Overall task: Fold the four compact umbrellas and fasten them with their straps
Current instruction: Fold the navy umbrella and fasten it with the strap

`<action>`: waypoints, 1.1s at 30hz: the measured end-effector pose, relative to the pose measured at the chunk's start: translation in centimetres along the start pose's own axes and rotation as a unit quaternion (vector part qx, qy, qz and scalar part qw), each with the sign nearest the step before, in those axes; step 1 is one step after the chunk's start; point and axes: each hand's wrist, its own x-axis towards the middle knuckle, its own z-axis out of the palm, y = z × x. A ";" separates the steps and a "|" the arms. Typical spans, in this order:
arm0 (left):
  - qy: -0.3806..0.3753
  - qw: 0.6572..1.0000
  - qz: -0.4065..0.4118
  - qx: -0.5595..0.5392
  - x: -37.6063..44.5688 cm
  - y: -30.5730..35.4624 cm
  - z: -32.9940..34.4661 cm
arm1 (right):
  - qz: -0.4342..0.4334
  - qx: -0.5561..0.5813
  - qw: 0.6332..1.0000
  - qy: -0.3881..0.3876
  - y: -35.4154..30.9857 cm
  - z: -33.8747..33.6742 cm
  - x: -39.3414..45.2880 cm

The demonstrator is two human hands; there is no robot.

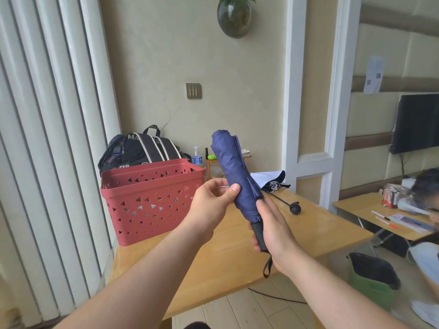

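Observation:
A folded navy blue umbrella (234, 172) stands almost upright in the air above the wooden table (221, 255). My right hand (273, 230) grips its black handle from the right, and the wrist loop dangles below. My left hand (212, 200) holds the rolled canopy at its lower part, thumb pressed on the fabric. A second umbrella (275, 182), white and dark, lies partly open on the table behind, its thin shaft ending in a round black handle (295, 208).
A red perforated basket (152, 198) stands on the table's left part, with a black backpack (142, 150) behind it. A green bin (373, 279) sits on the floor at right. Another person sits at a second table (384, 219) at far right.

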 end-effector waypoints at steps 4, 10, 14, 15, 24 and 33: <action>-0.011 1.000 -0.007 -0.024 0.2 0.6 0.1 | -0.018 0.041 0.999 -0.028 -0.2 0.3 -0.7; -0.044 0.998 -0.038 0.009 0.0 0.6 0.6 | 0.055 0.106 0.991 -0.065 -0.2 0.3 -0.8; -0.054 0.998 -0.005 0.022 0.0 0.5 0.5 | 0.110 0.112 0.982 -0.101 -0.7 0.0 -1.1; -0.049 0.999 -0.001 0.020 0.0 0.5 0.4 | 0.125 0.121 0.979 -0.110 -0.8 -0.2 -1.1; -0.036 0.999 -0.016 0.006 -0.3 0.3 0.0 | 0.167 0.113 0.970 -0.133 -0.4 -0.2 -1.2; -0.072 0.996 -0.037 0.040 -0.8 0.5 -0.4 | 0.149 0.050 0.981 -0.112 -1.2 -0.4 -1.6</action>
